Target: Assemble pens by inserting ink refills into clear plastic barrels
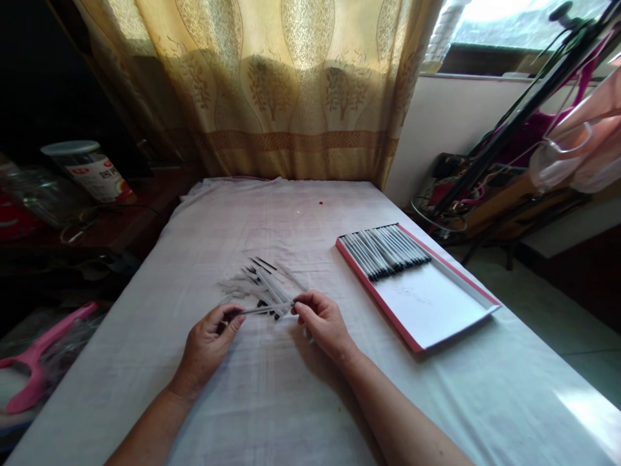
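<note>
Over the cloth-covered counter, my left hand and right hand pinch a slim stick; loose sticks lie at twelve o'clock, a part-filled tray at two.

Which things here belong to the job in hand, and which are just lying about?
Part of the job:
stick between left hand and right hand
loose sticks
tray
row of sticks in it

Apparently just lying about:
tub
pink handle
red speck
</note>
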{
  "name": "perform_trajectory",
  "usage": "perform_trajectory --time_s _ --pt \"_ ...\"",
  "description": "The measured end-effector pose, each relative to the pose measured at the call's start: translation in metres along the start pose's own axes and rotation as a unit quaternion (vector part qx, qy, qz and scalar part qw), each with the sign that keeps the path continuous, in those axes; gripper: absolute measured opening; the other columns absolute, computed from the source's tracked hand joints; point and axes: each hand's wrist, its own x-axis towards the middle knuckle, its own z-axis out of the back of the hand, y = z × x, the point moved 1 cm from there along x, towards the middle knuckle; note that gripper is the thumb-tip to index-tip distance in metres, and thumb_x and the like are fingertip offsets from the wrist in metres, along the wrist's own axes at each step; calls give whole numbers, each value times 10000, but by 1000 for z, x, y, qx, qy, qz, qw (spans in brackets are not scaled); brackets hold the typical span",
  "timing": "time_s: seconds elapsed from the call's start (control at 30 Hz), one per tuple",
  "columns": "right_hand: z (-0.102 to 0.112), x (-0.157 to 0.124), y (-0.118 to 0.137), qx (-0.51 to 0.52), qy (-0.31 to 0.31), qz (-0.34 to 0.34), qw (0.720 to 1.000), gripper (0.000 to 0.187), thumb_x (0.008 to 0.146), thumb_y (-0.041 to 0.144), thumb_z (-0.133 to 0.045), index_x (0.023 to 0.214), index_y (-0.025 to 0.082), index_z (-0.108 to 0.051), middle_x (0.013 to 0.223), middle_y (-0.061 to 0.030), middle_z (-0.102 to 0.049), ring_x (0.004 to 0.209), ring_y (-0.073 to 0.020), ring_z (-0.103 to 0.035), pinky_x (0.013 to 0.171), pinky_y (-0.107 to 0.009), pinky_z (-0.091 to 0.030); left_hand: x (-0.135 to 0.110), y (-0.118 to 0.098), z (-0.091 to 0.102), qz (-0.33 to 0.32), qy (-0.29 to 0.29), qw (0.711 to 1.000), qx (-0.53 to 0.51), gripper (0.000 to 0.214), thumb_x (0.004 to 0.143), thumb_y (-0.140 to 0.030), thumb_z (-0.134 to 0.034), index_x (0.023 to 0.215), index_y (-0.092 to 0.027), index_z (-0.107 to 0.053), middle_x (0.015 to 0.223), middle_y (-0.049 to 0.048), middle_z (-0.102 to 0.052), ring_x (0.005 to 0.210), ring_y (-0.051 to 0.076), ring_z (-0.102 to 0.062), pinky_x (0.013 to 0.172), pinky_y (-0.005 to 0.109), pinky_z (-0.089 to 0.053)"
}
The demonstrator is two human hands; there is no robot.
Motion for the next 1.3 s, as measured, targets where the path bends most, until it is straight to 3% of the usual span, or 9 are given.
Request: perform_trajectory --time_s 0.17,0.33,0.5,0.6,0.8,0.9,1.03,1.17,1.3 --pt "-1 -1 -5 -49 29 41 998 201 753 341 -642 863 182 -696 668 2 -684 555 -121 -585 510 -222 -468 -2 -4 -1 23 8 999 -26 296 773 -462 -654 877 -187 -686 767 21 -717 594 139 -639 566 226 -533" --pt "3 -3 -2 -137 89 81 983 198 787 335 -651 880 193 -753 770 -28 -751 706 -173 -673 680 -285 -525 -4 -5 -4 -19 61 998 25 276 804 -437 -635 954 -210 -684 863 21 -726 626 136 -635 603 239 -542" --pt "23 -1 3 -128 14 56 990 226 805 370 -596 836 187 -725 712 -36 -724 603 -157 -635 557 -255 -499 13 4 10 -134 -32 976 171 262 919 -354 -497 1016 -225 -704 964 62 -710 889 205 -661 830 329 -536" --pt "32 -3 3 -113 -1 18 993 265 794 421 -606 831 177 -704 689 -37 -710 512 -133 -573 464 -234 -442 25 10 11 -170 -10 946 277 278 923 -332 -495 1045 -230 -723 994 85 -698 929 252 -642 843 385 -515" --pt "33 -7 2 -102 -18 0 995 300 759 451 -631 829 168 -700 675 -44 -706 522 -134 -571 498 -243 -458 39 10 4 -170 24 909 381 200 886 -330 -570 944 -220 -727 1043 114 -685 949 299 -625 820 441 -489" --pt "32 -7 3 -103 -26 8 994 293 761 447 -631 824 170 -701 671 -47 -704 527 -140 -577 495 -244 -457 38 6 4 -185 18 907 377 205 912 -343 -541 894 -216 -700 1035 105 -696 958 291 -631 851 441 -476" --pt "30 -10 9 -82 -18 13 996 278 758 434 -631 816 172 -703 663 -41 -695 517 -135 -572 484 -238 -462 21 -4 3 -226 13 938 262 274 979 -397 -452 1005 -204 -645 990 76 -727 935 238 -669 860 380 -495" --pt "28 -14 17 -66 -3 14 998 240 750 400 -638 793 175 -708 649 -26 -682 525 -125 -572 516 -236 -487 2 -14 -1 -203 -3 963 180 274 998 -413 -444 1016 -194 -609 902 38 -726 808 174 -692 754 274 -531" --pt "25 -15 18 -66 8 8 998 226 745 385 -634 786 175 -710 638 -24 -680 523 -124 -564 507 -233 -476 -3 -19 -4 -214 -11 963 162 272 996 -417 -458 1033 -197 -614 907 32 -723 792 159 -695 747 255 -546"
